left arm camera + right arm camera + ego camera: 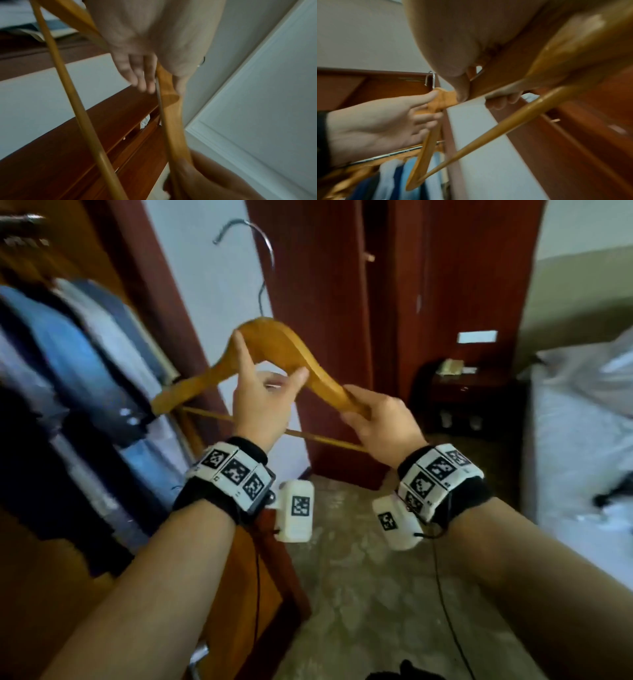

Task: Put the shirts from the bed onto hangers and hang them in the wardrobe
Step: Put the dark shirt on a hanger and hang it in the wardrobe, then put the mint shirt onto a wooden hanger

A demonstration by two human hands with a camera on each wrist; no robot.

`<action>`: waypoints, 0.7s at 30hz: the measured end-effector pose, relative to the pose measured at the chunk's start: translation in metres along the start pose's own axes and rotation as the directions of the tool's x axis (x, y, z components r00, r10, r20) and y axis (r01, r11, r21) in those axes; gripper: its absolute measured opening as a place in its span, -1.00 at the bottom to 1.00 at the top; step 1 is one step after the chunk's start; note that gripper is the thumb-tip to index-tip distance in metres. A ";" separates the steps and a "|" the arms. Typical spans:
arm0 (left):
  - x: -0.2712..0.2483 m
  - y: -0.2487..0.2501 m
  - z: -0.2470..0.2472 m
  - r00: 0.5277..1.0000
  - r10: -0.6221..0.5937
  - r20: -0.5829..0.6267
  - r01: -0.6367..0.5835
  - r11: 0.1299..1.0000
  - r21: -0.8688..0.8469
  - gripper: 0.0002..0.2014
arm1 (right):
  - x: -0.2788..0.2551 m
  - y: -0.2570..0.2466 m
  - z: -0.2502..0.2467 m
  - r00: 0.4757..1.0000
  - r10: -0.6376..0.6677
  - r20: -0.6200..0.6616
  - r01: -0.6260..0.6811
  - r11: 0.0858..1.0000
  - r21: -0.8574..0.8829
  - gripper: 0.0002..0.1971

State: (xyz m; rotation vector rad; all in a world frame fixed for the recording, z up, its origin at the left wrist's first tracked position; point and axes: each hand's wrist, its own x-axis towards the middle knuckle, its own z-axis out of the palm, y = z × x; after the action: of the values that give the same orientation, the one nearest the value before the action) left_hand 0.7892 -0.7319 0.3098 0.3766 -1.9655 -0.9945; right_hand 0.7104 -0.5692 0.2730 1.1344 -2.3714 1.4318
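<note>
Both your forearms frame the hanger (pixel 274 350): your left hand (pixel 263 402) pinches its crown, your right hand (pixel 380 419) grips one arm end. Shirts lie on the bed (pixel 582 446) to your right. Keep the hook (pixel 250 241) upright, carry it there level.

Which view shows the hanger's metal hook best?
Head view: the curved metal hook of the wooden hanger rises whole against the pale wall above the left hand and right hand. Right wrist shows only a small part of the hook beyond the thumb. Left wrist shows none of it.
</note>
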 end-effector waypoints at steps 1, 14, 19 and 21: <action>0.000 0.001 0.014 0.999 0.044 -0.026 -0.041 0.991 0.130 -0.14 | -0.009 0.023 -0.019 0.998 0.053 -0.016 -0.053 0.999 -0.009 -0.62; -0.017 -0.007 0.263 0.746 0.277 0.606 -0.489 0.846 0.215 -0.56 | -0.084 0.234 -0.155 0.885 0.396 -0.243 -0.446 0.872 -0.202 -0.45; -0.030 -0.001 0.370 0.544 0.394 0.741 -0.604 0.796 0.020 -0.43 | -0.078 0.280 -0.174 0.765 0.467 -0.444 -0.541 0.839 -0.050 -0.61; -0.032 -0.001 0.406 0.504 0.409 0.761 -0.593 0.804 -0.039 -0.42 | -0.079 0.299 -0.183 0.707 0.491 -0.509 -0.570 0.822 0.001 -0.69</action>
State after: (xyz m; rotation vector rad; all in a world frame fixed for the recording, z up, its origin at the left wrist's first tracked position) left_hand 0.4772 -0.5104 0.1703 -0.6062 -2.7084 -0.5356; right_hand 0.5216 -0.3018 0.1240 -0.0166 -2.4432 1.4113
